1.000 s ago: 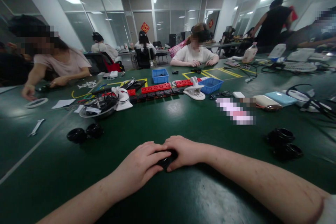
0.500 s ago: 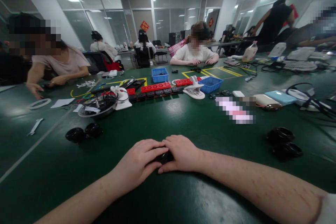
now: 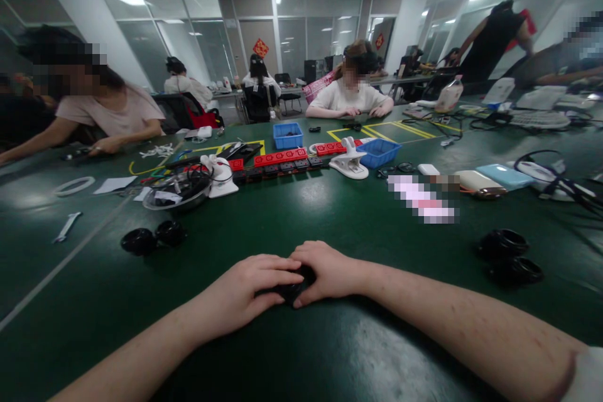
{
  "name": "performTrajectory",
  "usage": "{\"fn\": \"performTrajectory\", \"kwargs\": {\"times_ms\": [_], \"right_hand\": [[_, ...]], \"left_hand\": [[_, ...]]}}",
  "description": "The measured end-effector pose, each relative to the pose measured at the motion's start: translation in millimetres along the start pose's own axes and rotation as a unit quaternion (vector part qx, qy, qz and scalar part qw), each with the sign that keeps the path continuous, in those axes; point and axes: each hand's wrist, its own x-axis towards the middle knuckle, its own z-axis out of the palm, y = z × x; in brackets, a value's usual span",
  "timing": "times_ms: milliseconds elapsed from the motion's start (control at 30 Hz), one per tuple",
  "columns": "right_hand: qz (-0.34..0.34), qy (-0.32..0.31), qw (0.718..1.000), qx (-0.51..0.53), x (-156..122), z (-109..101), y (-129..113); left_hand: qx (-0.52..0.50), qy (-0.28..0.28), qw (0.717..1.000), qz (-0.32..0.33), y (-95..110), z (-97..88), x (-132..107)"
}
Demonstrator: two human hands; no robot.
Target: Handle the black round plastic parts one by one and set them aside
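Note:
Between my two hands a glossy black part (image 3: 293,291) rests on the green table, mostly hidden under the fingers. My left hand (image 3: 257,284) is closed around its left side, fingers across the top and thumb at the near side. From the right, my right hand (image 3: 325,271) grips the same part, its thumb low in front. Two round black parts (image 3: 139,241) sit together on the left. Two more black hollow ring-like parts (image 3: 504,243) lie to the right, beside my right forearm.
A wrench (image 3: 67,227) lies at the left. Farther back are a bowl of cables (image 3: 176,191), a white clip base (image 3: 349,160), a red power strip (image 3: 280,157) and blue bins (image 3: 379,152). Phones and chargers lie right. Co-workers sit across the table (image 3: 311,213).
My fingers have shifted slightly around the black part, and more of its near side shows. A co-worker at the left has stretched an arm outward to the left.

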Motion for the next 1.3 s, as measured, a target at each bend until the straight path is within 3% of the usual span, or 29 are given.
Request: {"fn": "performTrajectory", "kwargs": {"times_ms": [233, 300, 467, 600, 733, 967, 1167, 1300], "right_hand": [[0.062, 0.079, 0.993, -0.055, -3.6, 13.8, -13.0], [0.073, 0.086, 0.99, -0.081, -4.1, 16.5, -14.5], [0.042, 0.077, 0.994, -0.066, -5.4, 12.3, -11.8], [-0.014, 0.004, 1.0, -0.006, -4.4, -0.3, -4.5], [-0.033, -0.031, 0.998, 0.037, -1.3, -5.1, 4.0], [-0.032, -0.005, 0.998, 0.055, 2.6, 3.9, 6.8], [0.045, 0.066, 0.997, 0.011, 3.8, 15.9, -5.6], [0.039, 0.069, 0.997, 0.005, 2.3, 15.0, -8.4]], "left_hand": [[0.075, 0.148, 0.984, -0.061, 9.8, 24.0, 3.5], [0.081, 0.166, 0.98, -0.073, 12.3, 30.1, 4.7], [0.063, 0.143, 0.986, -0.05, 10.2, 26.3, 4.0], [-0.006, 0.076, 0.997, -0.008, 4.1, 13.9, 2.6], [-0.031, 0.058, 0.998, 0.011, -0.3, 8.6, 1.8], [0.007, 0.076, 0.997, 0.021, -0.6, 14.4, 0.1], [0.052, 0.13, 0.99, 0.008, -3.9, 24.3, 0.7], [0.052, 0.138, 0.989, 0.007, -5.8, 26.4, 2.2]]}}
